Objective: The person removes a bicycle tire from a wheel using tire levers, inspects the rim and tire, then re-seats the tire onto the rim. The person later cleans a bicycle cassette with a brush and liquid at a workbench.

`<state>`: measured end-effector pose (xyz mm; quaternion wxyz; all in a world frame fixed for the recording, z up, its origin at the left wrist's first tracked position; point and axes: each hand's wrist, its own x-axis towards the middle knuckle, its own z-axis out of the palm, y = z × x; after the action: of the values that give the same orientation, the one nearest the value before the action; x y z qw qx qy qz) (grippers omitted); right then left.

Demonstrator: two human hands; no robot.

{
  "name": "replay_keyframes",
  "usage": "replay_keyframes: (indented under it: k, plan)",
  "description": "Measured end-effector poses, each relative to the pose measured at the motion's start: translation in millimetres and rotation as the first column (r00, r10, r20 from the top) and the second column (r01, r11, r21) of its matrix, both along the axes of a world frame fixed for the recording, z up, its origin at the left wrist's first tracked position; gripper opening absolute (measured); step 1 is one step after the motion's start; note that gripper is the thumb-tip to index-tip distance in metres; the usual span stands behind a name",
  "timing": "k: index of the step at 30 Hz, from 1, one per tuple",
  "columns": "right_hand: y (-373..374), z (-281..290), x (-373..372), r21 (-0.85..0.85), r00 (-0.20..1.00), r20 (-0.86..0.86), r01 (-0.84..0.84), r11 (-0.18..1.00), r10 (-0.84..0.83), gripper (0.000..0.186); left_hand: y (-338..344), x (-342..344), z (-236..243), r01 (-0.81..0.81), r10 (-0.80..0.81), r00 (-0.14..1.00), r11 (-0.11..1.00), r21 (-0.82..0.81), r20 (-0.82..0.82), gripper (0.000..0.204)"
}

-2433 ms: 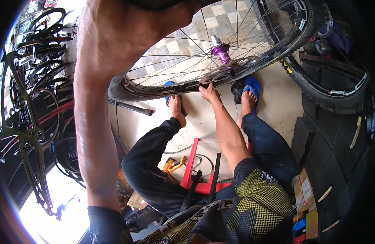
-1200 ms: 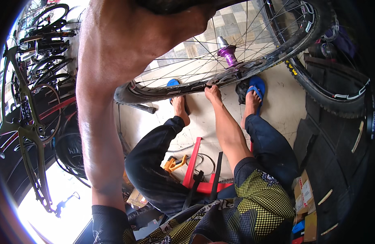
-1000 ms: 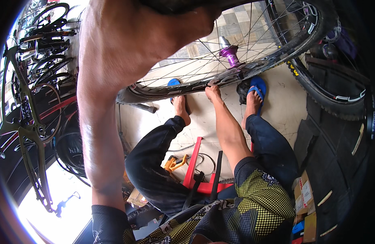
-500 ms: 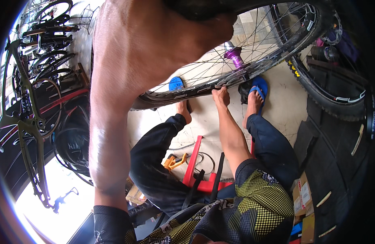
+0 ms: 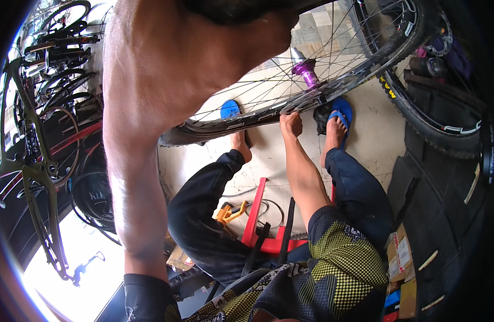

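A bicycle wheel with a black tire (image 5: 384, 67), thin spokes and a purple hub (image 5: 306, 72) is held up in front of me, tilted. My left hand (image 5: 241, 43) looms large and close at the top, closed over the tire's upper side; its fingertips are mostly hidden. At the wheel's near lower edge, my right hand (image 5: 291, 124) is closed with its fingers pinching the rim and tire. Whether the tire's bead sits fully inside the rim there, I cannot tell.
A second tired wheel (image 5: 445, 137) leans at the right beside dark rubber mats (image 5: 440, 214). Bike frames (image 5: 35, 155) and several bicycles stand at the left. Between my legs are a red stand (image 5: 252, 214) and a yellow tool (image 5: 231, 213). Cardboard boxes (image 5: 401, 255) sit lower right.
My left hand and forearm have shifted a little left, and the wheel has moved slightly left with them. My right hand keeps its place at the lower edge, its fingers slightly more curled.
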<state>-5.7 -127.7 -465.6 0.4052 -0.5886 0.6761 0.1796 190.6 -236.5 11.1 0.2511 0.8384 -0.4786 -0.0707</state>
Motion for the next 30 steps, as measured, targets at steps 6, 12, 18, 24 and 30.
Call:
replay_keyframes:
  k: [6,12,18,24,30]
  plan:
    - [-5,0,-12,-0.042,0.994,-0.016,-0.111,0.993,0.11,0.028,5,-14,2,0.031,-0.036,0.999,0.993,-0.117,-0.041,0.031]
    - [-7,-7,-8,0.004,0.997,-0.015,-0.077,0.997,0.077,0.027,12,-13,1,0.051,-0.058,0.996,0.993,-0.108,-0.06,0.033]
    - [-2,-26,-16,-0.032,0.998,0.009,-0.061,0.998,0.061,0.027,18,-20,-6,0.059,-0.065,0.997,0.99,-0.131,-0.037,0.035]
    - [52,-1,-38,0.83,0.584,0.404,0.09,0.551,-0.704,0.013,22,-22,-9,0.042,-0.044,0.999,0.99,-0.137,-0.012,0.037]
    - [98,45,-56,0.933,0.264,0.258,0.182,0.31,-0.93,0.023,15,-10,7,0.046,-0.045,0.998,0.998,-0.047,0.035,0.039]
